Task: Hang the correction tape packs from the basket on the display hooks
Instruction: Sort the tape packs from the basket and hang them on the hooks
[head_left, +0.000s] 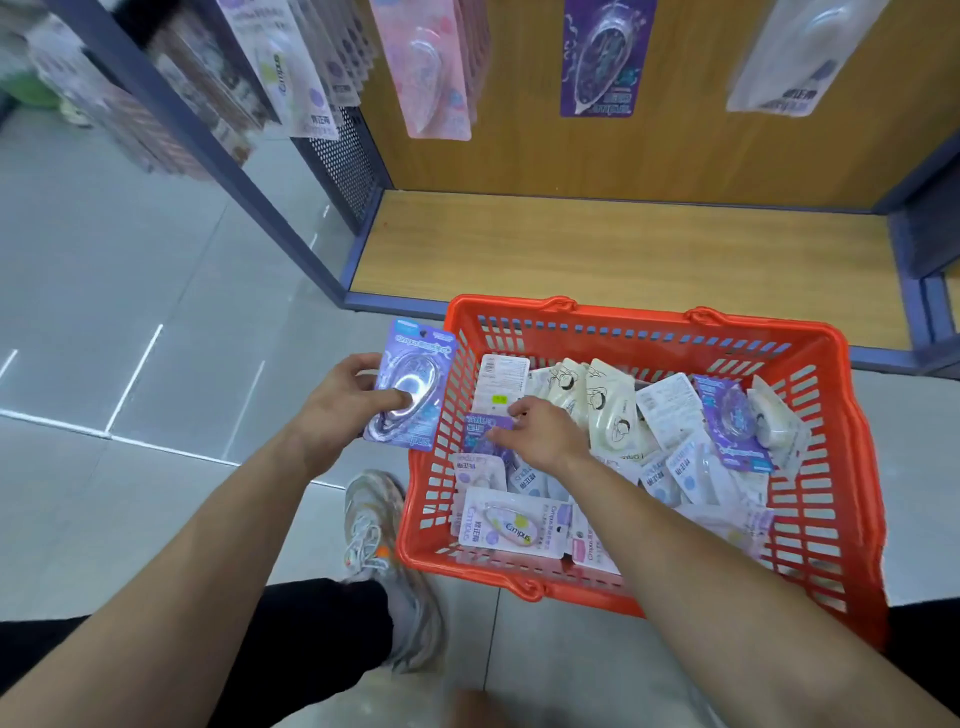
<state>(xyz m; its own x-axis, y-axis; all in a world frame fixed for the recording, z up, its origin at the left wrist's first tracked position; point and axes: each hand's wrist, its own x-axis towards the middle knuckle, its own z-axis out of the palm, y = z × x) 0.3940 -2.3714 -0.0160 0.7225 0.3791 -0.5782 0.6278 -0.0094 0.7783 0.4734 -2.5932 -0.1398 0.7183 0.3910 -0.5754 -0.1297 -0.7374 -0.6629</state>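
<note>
Packs (667, 410) fill the red basket (649, 314) at centre right of the frame, on the floor (156, 312) before a wooden shelf (623, 254), and more hang along the top edge, among them a pink pack (436, 73). Left hand (337, 410), just left of the basket, grasps 1 purple pack (415, 384) upright, thumb across its clear blister. Right hand (545, 436) reaches inside the basket's left part, fingertips pinching a 2nd purple pack (483, 423) lying on the pile, and a grey shoe (384, 545) stands just left of the basket's lower left corner.
</note>
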